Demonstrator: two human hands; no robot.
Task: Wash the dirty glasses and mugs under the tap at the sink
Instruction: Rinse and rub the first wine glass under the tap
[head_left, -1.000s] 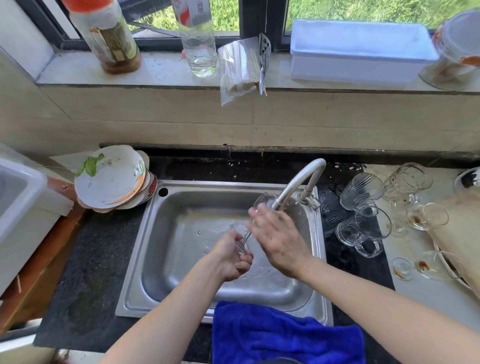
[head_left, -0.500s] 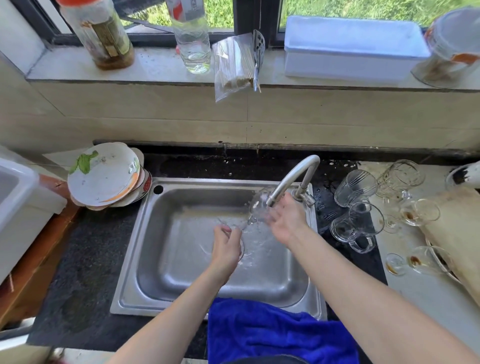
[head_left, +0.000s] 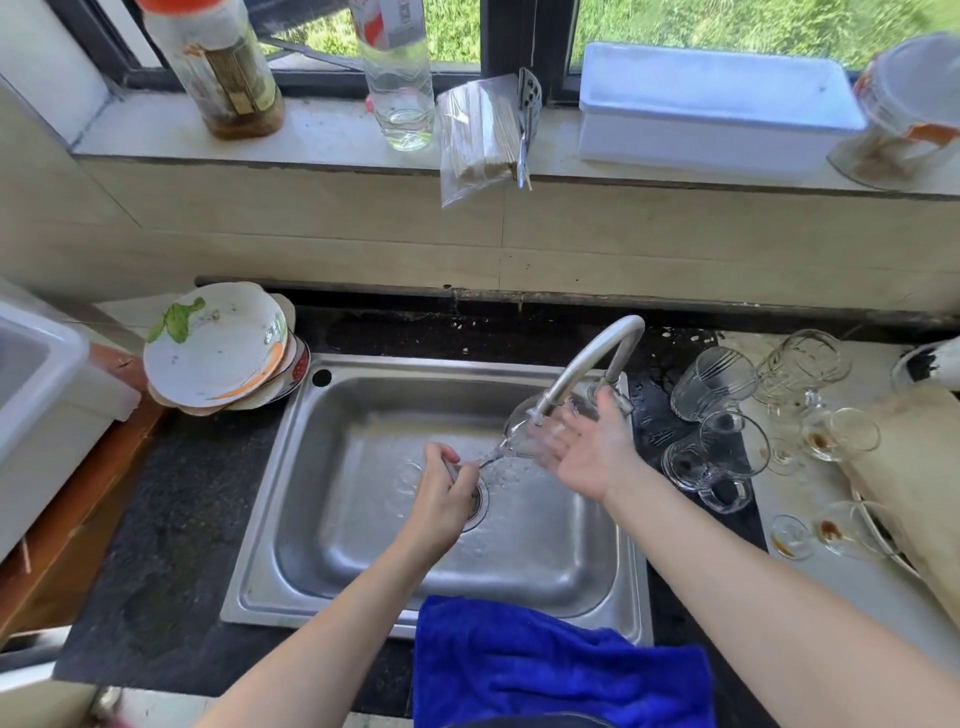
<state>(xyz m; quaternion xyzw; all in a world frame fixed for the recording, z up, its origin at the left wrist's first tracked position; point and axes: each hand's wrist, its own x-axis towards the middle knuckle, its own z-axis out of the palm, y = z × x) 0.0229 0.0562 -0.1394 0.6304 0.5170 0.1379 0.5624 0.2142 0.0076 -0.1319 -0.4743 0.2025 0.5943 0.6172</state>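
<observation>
Over the steel sink (head_left: 311, 530), my left hand (head_left: 441, 499) grips the foot and stem of a clear stemmed glass (head_left: 519, 431), which lies tilted with its bowl under the tap's (head_left: 587, 364) spout. Water runs over the bowl. My right hand (head_left: 587, 447) is open, palm up, its fingers touching the bowl of the glass. Right of the sink stand a glass mug (head_left: 722, 457) and a ribbed tumbler (head_left: 711, 382). Several stemmed glasses with brown dregs, one of them (head_left: 841, 434), lie further right.
A blue cloth (head_left: 550, 670) hangs over the sink's front edge. Stacked plates (head_left: 218, 348) lean at the sink's back left corner. A white tub (head_left: 41, 395) sits far left. The windowsill holds bottles (head_left: 400, 78), a bag of sticks (head_left: 478, 135) and a white box (head_left: 711, 104).
My right hand has turned from palm down over the glass to open and palm up beside the bowl. My left hand has kept hold of the stem and moved slightly left.
</observation>
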